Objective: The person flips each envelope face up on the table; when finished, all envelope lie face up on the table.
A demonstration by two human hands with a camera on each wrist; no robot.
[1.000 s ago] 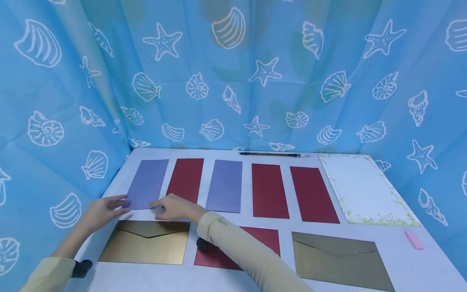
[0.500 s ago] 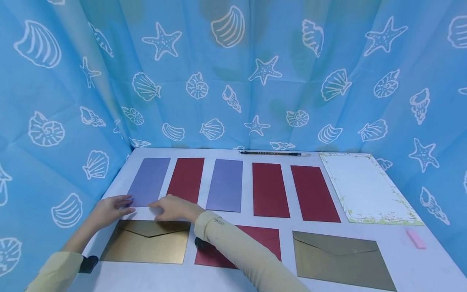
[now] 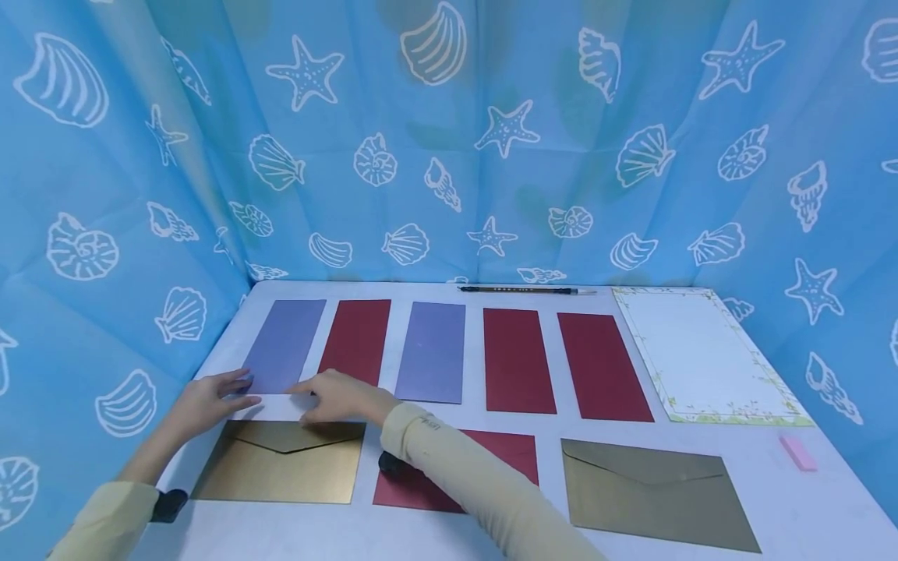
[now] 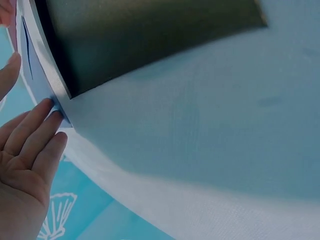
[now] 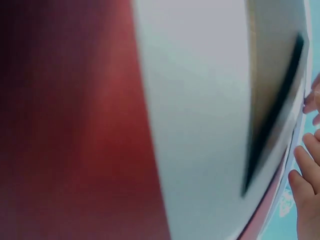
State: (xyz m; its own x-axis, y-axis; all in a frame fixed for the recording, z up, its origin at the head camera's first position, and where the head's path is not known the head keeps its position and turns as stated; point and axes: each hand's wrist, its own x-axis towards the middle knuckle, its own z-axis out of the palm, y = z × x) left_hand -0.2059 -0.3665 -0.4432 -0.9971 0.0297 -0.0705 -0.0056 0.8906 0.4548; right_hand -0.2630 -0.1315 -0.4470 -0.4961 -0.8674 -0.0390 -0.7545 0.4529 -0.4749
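Observation:
A flat purple envelope lies at the left end of the back row. My left hand rests at its near left corner, fingers fairly straight and touching the edge. At the near right corner, my right hand touches the envelope with an extended index finger. The right hand's other fingers bend loosely below it. Part of the neighbouring red envelope is hidden behind that hand. In the left wrist view the left hand's fingers reach the purple envelope's corner. The right wrist view catches the right hand's fingers at its edge.
Another purple envelope and two red ones continue the back row. In front lie gold envelopes and a red one, partly under the right sleeve. Also there: brush, bordered paper, pink block.
My left hand has shifted a little to the right along the purple envelope's corner. That envelope has slid slightly away from me. The right hand has stayed nearly in place.

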